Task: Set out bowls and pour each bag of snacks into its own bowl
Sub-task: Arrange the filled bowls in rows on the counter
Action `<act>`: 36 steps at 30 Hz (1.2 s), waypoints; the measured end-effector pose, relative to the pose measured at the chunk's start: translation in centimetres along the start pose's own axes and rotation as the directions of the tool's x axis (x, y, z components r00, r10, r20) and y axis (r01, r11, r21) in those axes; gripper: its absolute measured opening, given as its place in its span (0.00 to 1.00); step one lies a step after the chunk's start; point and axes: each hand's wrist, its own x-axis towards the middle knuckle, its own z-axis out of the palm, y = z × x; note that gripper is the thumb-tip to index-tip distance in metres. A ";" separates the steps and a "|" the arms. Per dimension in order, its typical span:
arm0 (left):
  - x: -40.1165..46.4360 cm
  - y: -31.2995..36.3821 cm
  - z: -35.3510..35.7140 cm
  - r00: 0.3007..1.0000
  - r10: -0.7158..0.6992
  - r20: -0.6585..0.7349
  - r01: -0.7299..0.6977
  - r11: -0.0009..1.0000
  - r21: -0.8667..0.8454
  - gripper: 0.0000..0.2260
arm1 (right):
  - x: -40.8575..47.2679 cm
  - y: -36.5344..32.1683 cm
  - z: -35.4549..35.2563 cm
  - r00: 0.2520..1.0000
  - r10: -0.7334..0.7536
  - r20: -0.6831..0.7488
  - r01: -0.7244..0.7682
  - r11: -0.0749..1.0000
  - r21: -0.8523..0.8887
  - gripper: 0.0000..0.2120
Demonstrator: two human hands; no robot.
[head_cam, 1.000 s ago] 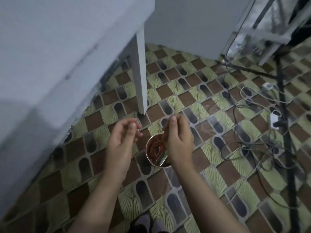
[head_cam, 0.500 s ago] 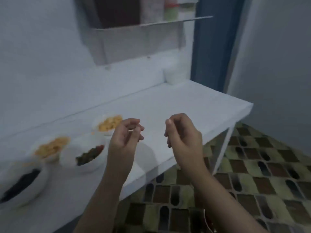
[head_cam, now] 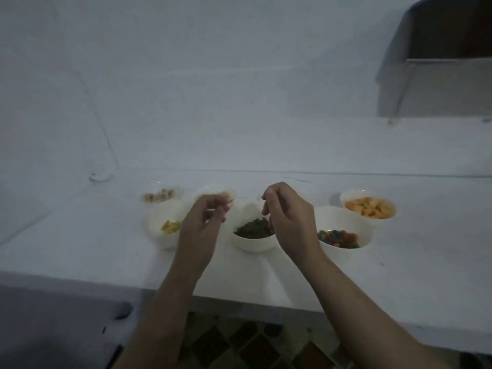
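The task looked nearly finished: no bag was in view. Centred on the desk (head_cam: 372, 275), the dark-snack bowl (head_cam: 254, 237) had the candy bowl (head_cam: 343, 235) right, the yellow-snack bowl (head_cam: 163, 227) left, and the orange-snack bowl (head_cam: 368, 207) beyond. Left hand (head_cam: 203, 222) and right hand (head_cam: 288, 219) hovered, each grip loosely curled, holding nothing.

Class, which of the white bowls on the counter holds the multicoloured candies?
The bowl of multicoloured candies, right of the right hand; the others hold single-coloured snacks.
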 end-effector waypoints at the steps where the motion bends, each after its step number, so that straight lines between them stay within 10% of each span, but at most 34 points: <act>1: 1.2 -1.2 -1.5 1.000 -0.013 -0.024 0.013 1.000 0.022 0.11 | 0.9 0.2 1.9 0.999 -0.001 0.037 0.002 1.000 -0.008 0.09; 12: 18.7 -14.2 -13.3 0.985 -0.119 0.126 0.076 0.949 0.305 0.15 | 13.3 4.6 19.9 0.941 0.190 0.281 -0.065 0.914 -0.400 0.08; 19: 24.9 -22.2 -18.0 0.911 -0.366 0.190 0.139 0.707 0.694 0.13 | 15.6 10.8 24.4 0.688 0.606 0.400 -0.033 0.576 -0.817 0.18; 36: 30.6 -29.6 -16.2 0.918 -0.325 0.226 0.147 0.809 0.569 0.06 | 18.1 16.2 28.9 0.863 0.503 0.039 -0.273 0.531 -0.802 0.05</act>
